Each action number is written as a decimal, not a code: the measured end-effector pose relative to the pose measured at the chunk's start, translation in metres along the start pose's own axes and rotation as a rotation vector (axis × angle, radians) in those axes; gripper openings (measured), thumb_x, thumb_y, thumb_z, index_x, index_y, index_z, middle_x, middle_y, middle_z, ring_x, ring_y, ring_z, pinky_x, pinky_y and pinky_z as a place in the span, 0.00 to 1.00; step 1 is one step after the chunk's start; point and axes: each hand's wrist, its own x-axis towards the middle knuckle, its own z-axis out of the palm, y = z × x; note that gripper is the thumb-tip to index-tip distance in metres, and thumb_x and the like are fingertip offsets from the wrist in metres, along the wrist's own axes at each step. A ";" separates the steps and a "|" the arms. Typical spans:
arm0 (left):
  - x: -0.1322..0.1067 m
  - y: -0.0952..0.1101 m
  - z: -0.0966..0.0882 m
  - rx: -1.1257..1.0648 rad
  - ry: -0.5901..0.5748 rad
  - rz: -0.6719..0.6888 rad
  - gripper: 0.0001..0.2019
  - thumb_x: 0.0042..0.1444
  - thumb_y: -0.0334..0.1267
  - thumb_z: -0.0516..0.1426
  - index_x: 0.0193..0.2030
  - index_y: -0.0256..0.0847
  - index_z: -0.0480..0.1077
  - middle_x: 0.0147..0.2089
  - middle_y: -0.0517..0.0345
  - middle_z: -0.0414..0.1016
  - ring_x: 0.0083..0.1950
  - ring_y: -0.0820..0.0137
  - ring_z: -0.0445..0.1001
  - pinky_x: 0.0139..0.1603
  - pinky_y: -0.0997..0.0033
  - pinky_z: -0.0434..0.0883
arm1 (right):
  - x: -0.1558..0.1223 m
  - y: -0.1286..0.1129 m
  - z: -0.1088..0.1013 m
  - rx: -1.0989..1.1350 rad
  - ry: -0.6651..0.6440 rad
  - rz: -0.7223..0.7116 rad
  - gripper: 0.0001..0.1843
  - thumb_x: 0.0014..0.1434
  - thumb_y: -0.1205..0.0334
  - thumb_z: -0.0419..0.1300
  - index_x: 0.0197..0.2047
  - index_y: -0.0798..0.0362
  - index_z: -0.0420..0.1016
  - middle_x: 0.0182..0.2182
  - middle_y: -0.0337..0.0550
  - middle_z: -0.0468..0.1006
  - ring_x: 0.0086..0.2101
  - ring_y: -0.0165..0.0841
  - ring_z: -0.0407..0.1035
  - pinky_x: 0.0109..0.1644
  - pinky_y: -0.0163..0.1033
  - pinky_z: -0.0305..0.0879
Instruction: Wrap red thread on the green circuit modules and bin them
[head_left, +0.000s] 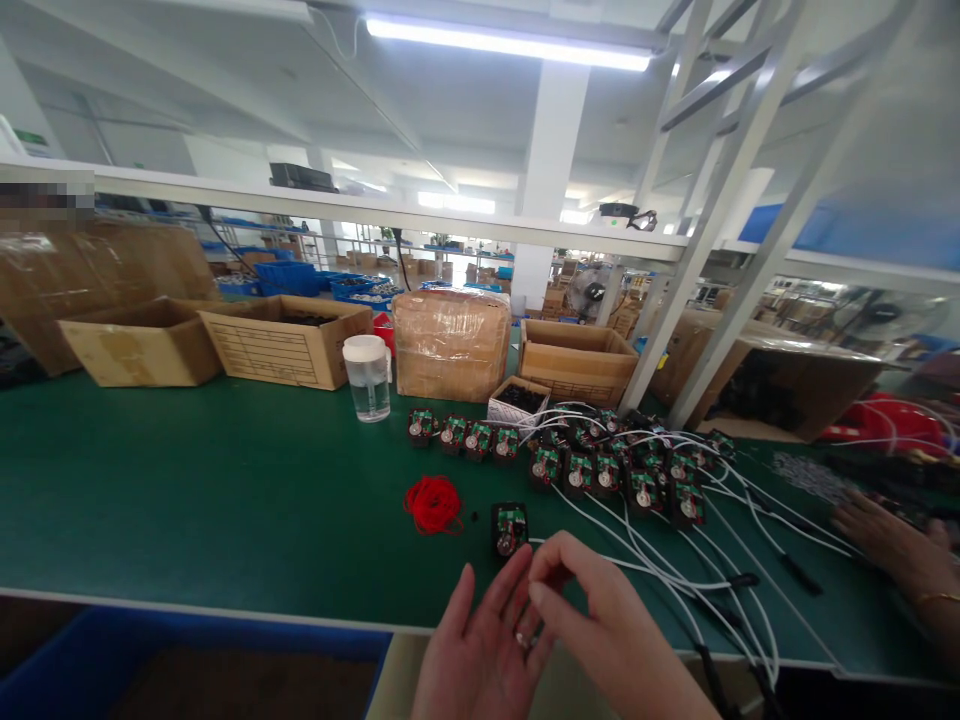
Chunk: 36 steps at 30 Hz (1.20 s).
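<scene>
Bottom center: left hand [480, 645] palm up, fingers wide; right hand [600, 605] in a narrow pinch, can't see if there's anything in it. Board [511, 526] sits just above.

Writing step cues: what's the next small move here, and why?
Probably move the right hand to the nearest circuit-board unit: that unit sits apart from the other circuit-board units, just beyond both hands. The right fingers curl close to the thumb beside the open left hand; whether they pinch a small part, I can't tell.
</scene>
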 end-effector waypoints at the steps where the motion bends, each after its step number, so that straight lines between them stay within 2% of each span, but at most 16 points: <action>1: 0.000 0.000 0.000 -0.008 0.011 -0.018 0.27 0.67 0.54 0.47 0.59 0.39 0.74 0.62 0.49 0.76 0.64 0.61 0.70 0.69 0.60 0.60 | 0.002 -0.004 -0.004 0.032 0.009 0.026 0.05 0.60 0.67 0.54 0.33 0.50 0.67 0.32 0.38 0.73 0.35 0.35 0.69 0.39 0.39 0.65; 5: 0.000 -0.001 -0.002 -0.089 0.012 -0.047 0.26 0.67 0.53 0.48 0.54 0.36 0.77 0.56 0.49 0.80 0.59 0.64 0.75 0.71 0.61 0.58 | 0.008 -0.013 -0.011 0.029 0.028 0.036 0.04 0.59 0.64 0.54 0.33 0.50 0.69 0.29 0.38 0.73 0.32 0.34 0.69 0.36 0.38 0.65; 8: 0.002 -0.004 -0.009 -0.131 -0.005 -0.069 0.27 0.67 0.53 0.47 0.54 0.36 0.77 0.57 0.48 0.80 0.63 0.62 0.72 0.72 0.61 0.55 | 0.006 -0.010 -0.007 -0.073 0.081 -0.010 0.05 0.60 0.66 0.54 0.35 0.50 0.69 0.33 0.40 0.75 0.34 0.35 0.69 0.38 0.40 0.65; 10: 0.005 -0.006 -0.015 -0.110 -0.034 -0.066 0.28 0.67 0.55 0.46 0.56 0.37 0.76 0.62 0.48 0.76 0.69 0.59 0.65 0.73 0.58 0.53 | 0.001 -0.004 0.002 -0.183 0.069 -0.126 0.06 0.60 0.69 0.54 0.36 0.49 0.70 0.35 0.40 0.75 0.37 0.36 0.69 0.41 0.40 0.64; 12: 0.007 -0.006 -0.020 -0.056 -0.096 -0.030 0.29 0.65 0.57 0.48 0.61 0.40 0.73 0.68 0.50 0.69 0.75 0.57 0.55 0.75 0.55 0.49 | -0.007 0.005 0.013 -0.295 -0.023 -0.317 0.07 0.61 0.71 0.57 0.35 0.48 0.71 0.34 0.38 0.76 0.38 0.35 0.69 0.43 0.40 0.63; 14: 0.007 -0.004 -0.022 -0.011 -0.159 0.006 0.29 0.64 0.57 0.50 0.63 0.42 0.70 0.73 0.55 0.62 0.77 0.56 0.46 0.76 0.54 0.46 | -0.014 0.014 0.023 -0.386 -0.147 -0.492 0.09 0.62 0.71 0.60 0.36 0.45 0.73 0.34 0.35 0.78 0.37 0.34 0.70 0.44 0.39 0.62; 16: 0.006 -0.002 -0.021 0.006 -0.189 0.028 0.29 0.64 0.57 0.49 0.64 0.42 0.70 0.74 0.57 0.59 0.78 0.58 0.43 0.76 0.55 0.44 | -0.021 0.023 0.028 -0.428 -0.182 -0.570 0.09 0.64 0.68 0.62 0.42 0.40 0.75 0.36 0.33 0.80 0.38 0.34 0.71 0.42 0.39 0.60; 18: 0.004 -0.001 -0.017 -0.008 -0.189 0.060 0.30 0.65 0.57 0.46 0.65 0.43 0.68 0.74 0.57 0.59 0.78 0.59 0.44 0.76 0.55 0.44 | -0.026 0.029 0.025 -0.400 -0.102 -0.515 0.09 0.65 0.65 0.61 0.46 0.39 0.74 0.39 0.35 0.80 0.38 0.35 0.71 0.41 0.40 0.60; 20: 0.001 -0.001 -0.013 -0.028 -0.192 0.088 0.30 0.67 0.57 0.43 0.67 0.44 0.65 0.74 0.57 0.58 0.78 0.58 0.46 0.76 0.52 0.45 | -0.027 0.030 0.016 -0.349 0.030 -0.392 0.07 0.66 0.64 0.57 0.44 0.43 0.74 0.38 0.38 0.79 0.38 0.36 0.71 0.42 0.41 0.61; 22: -0.001 -0.003 -0.008 -0.048 -0.201 0.098 0.30 0.67 0.58 0.40 0.68 0.47 0.64 0.75 0.58 0.57 0.77 0.58 0.47 0.75 0.50 0.47 | -0.027 0.030 0.005 -0.332 0.085 -0.285 0.08 0.67 0.66 0.53 0.41 0.45 0.73 0.36 0.40 0.78 0.37 0.37 0.70 0.41 0.42 0.61; 24: -0.002 -0.004 -0.005 -0.053 -0.199 0.094 0.30 0.67 0.58 0.40 0.69 0.49 0.63 0.75 0.58 0.55 0.77 0.57 0.47 0.75 0.49 0.47 | -0.025 0.028 0.000 -0.357 0.062 -0.242 0.09 0.66 0.68 0.53 0.39 0.46 0.72 0.35 0.40 0.77 0.37 0.36 0.70 0.40 0.42 0.61; 26: -0.002 -0.004 -0.002 -0.041 -0.188 0.099 0.30 0.67 0.59 0.42 0.68 0.49 0.64 0.76 0.59 0.54 0.77 0.56 0.46 0.75 0.50 0.47 | -0.024 0.029 0.003 -0.395 0.007 -0.231 0.08 0.63 0.69 0.55 0.38 0.47 0.72 0.35 0.40 0.77 0.37 0.37 0.70 0.40 0.41 0.59; 29: -0.002 -0.002 0.001 -0.016 -0.168 0.113 0.30 0.66 0.60 0.44 0.67 0.47 0.66 0.76 0.60 0.54 0.77 0.55 0.45 0.75 0.51 0.47 | -0.024 0.032 0.020 -0.432 -0.036 -0.171 0.06 0.59 0.69 0.58 0.35 0.48 0.72 0.34 0.39 0.77 0.36 0.37 0.70 0.40 0.42 0.57; 32: -0.001 -0.002 0.002 0.001 -0.139 0.124 0.32 0.66 0.60 0.43 0.67 0.45 0.66 0.76 0.58 0.54 0.78 0.55 0.44 0.75 0.50 0.47 | -0.024 0.037 0.037 -0.464 -0.011 -0.095 0.06 0.53 0.70 0.62 0.32 0.50 0.70 0.32 0.38 0.76 0.36 0.38 0.70 0.40 0.43 0.56; 36: 0.000 -0.004 -0.003 0.010 -0.131 0.126 0.32 0.67 0.60 0.42 0.66 0.44 0.67 0.76 0.59 0.54 0.78 0.56 0.42 0.75 0.50 0.46 | -0.021 0.039 0.044 -0.466 -0.015 -0.078 0.10 0.49 0.76 0.59 0.31 0.50 0.69 0.30 0.37 0.75 0.35 0.36 0.69 0.40 0.42 0.55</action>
